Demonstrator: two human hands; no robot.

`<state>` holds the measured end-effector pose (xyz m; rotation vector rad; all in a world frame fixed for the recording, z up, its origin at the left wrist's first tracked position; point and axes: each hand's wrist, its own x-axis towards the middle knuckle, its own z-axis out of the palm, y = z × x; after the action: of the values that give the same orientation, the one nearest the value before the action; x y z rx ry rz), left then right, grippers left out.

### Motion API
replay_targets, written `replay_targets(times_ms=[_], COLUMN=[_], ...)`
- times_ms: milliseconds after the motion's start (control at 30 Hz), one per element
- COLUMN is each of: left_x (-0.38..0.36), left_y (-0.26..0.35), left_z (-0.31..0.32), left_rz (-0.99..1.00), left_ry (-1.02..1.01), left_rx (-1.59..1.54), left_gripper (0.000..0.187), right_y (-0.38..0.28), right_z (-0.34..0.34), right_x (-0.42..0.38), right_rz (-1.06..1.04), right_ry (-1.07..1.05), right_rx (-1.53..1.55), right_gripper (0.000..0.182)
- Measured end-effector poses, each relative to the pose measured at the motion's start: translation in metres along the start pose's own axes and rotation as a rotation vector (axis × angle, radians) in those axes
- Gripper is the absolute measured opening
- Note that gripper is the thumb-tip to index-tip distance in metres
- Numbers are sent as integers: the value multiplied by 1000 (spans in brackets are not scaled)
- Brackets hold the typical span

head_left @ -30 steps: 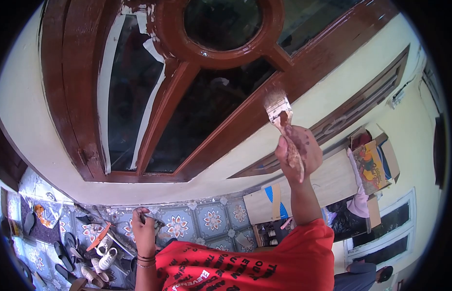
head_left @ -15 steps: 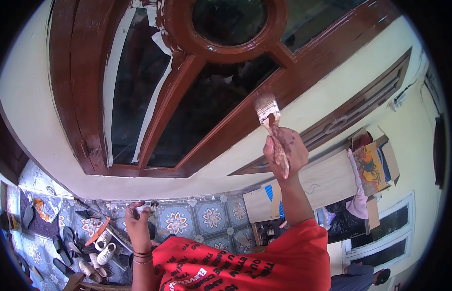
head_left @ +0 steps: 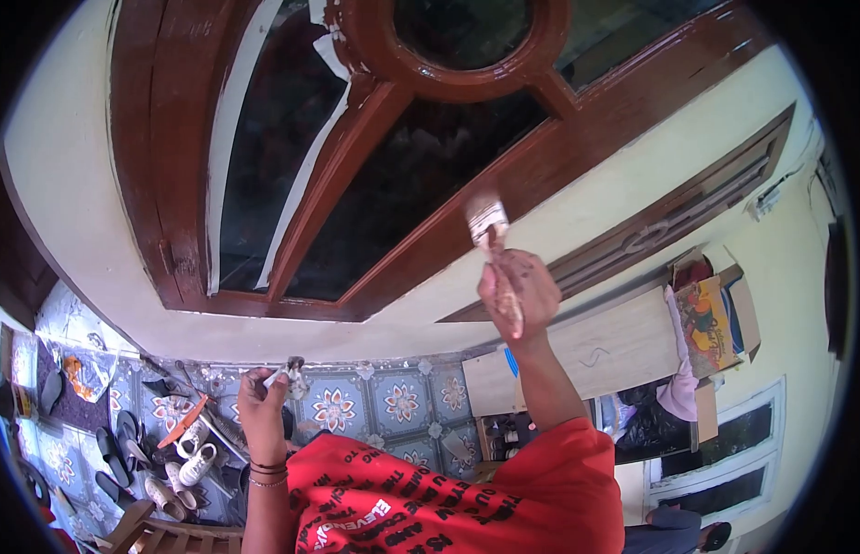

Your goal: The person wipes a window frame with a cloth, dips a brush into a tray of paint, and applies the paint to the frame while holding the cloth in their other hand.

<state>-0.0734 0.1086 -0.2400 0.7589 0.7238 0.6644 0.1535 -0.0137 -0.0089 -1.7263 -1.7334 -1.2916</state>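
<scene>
In my right hand (head_left: 527,286) is a paint-smeared paintbrush (head_left: 490,222), its handle gripped by closed fingers. The blurred bristles are right at the lower rail of a brown wooden window frame (head_left: 430,245). Dark glass panes (head_left: 421,175) fill the frame, and white masking strips (head_left: 305,185) run along the edges of one pane, with a loose piece curling near the round part. Lower left, my left hand (head_left: 262,406) pinches a small crumpled whitish piece (head_left: 296,374) with dark stains; its material is hard to make out. The fingertips of both hands carry dark stains.
Shoes and sandals (head_left: 176,471) crowd the patterned tile floor (head_left: 333,406) at lower left, by a wooden chair (head_left: 162,526). A pale board (head_left: 615,346), a cardboard box (head_left: 707,323) and a black bag (head_left: 656,425) stand right. Another person (head_left: 675,535) is at lower right.
My right hand and the paintbrush have moved left along the rail. My left hand has turned slightly, and the crumpled piece now shows above its fingers. The window has shifted in view.
</scene>
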Motion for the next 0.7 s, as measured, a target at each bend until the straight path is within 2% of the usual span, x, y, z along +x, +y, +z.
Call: replay_targets(times_ms=[133,233,267,333,400,467,500,600,667,700], left_x=[-2,-1,-2,-3,-3,-5,-2,-3,-7,-8], left_y=[7,10,12,16,14,15,8,8,17,19], left_z=[0,-5,-5,-3,-2,-2,-6,-9,-6,-6], left_rz=[6,-36,-35,-42,-54,-30,1,-4,-10,-7], left_ry=[36,42,49,96,103,61,29,33,64,71], left_rx=[-39,-64,-62,-78,-53,-28,-82,-114,-101,-101], left_gripper=[17,17,17,18,19,19,19,18,15,14], right_y=[-21,-42,-42,-36,-30,-23,-24,-36,-53,-59], right_z=[31,42,41,32,23,25,28,52,65,64], right_x=[-66,-88,-85,-68,-44,-43,-49,-89,-125,-132], right_rz=[125,175,175,213,177,149,150,157,226,222], right_ry=[-274,-327,-327,-171,-46,-21,-24,-201,-360,-360], right_rx=[200,231,238,152,106,50,56,134,231,234], right_gripper=[22,21,21,11,10,23,23,23,15,15])
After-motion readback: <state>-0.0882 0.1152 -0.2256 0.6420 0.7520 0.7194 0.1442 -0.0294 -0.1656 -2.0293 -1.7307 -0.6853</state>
